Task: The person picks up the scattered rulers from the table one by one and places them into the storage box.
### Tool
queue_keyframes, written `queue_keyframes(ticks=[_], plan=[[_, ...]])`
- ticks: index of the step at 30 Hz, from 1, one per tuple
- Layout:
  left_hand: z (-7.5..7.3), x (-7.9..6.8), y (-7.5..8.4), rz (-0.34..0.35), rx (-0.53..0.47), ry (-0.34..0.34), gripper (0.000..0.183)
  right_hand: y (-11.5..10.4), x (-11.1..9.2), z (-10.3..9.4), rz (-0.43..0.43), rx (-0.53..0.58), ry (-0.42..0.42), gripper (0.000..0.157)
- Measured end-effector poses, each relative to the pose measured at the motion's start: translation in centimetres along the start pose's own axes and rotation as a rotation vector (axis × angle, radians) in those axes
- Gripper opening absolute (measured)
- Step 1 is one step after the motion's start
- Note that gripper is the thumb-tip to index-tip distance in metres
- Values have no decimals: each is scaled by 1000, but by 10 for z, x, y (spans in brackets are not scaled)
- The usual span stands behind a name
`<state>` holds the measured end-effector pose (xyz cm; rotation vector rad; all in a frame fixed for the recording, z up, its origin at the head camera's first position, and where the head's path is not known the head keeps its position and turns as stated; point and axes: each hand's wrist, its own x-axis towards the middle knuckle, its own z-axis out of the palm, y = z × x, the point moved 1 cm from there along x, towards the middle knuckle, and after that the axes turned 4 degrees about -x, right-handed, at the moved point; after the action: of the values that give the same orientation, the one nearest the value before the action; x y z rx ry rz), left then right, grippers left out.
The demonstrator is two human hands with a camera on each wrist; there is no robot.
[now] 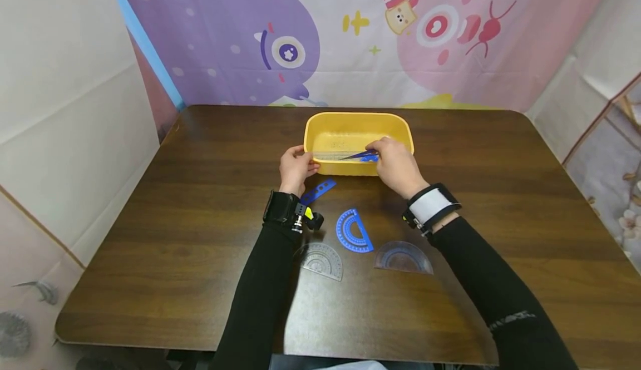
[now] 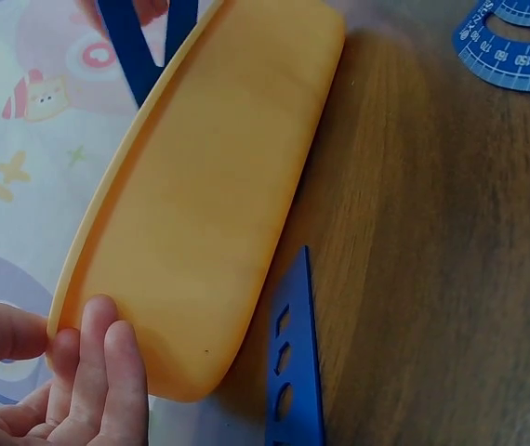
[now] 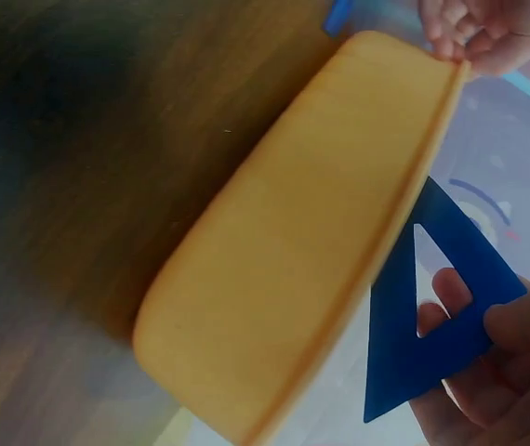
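My left hand (image 1: 295, 168) grips the front left corner of a yellow plastic basin (image 1: 345, 168), thumb and fingers pinching its rim. Over the basin's front right part, my right hand (image 1: 399, 167) holds a blue set square (image 3: 395, 325), a flat triangle with a triangular cut-out. The set square's pointed end tilts down toward the inside, partly hidden behind the front wall in the right wrist view. A clear ruler (image 1: 330, 156) lies along the basin's front inside. Beside my left wrist, a blue ruler (image 1: 319, 191) with cut-out shapes lies on the table.
A blue protractor (image 1: 343, 233) lies on the brown table (image 1: 200, 247) in front of the basin. Nearer the person are two clear protractors, one on the left (image 1: 321, 261) and one on the right (image 1: 403, 257). A cartoon-printed cloth (image 1: 345, 75) hangs behind the table.
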<state>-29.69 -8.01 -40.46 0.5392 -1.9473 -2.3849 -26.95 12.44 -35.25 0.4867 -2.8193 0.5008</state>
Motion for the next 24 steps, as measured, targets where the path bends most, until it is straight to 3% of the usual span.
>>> queue_keyframes(ticks=[9, 24], plan=[[-1, -1, -2, -2, 2, 5, 42, 4, -1, 15, -3, -1, -18, 36], [0, 0, 1, -10, 3, 5, 41, 9, 1, 22, 51, -32, -73, 35]])
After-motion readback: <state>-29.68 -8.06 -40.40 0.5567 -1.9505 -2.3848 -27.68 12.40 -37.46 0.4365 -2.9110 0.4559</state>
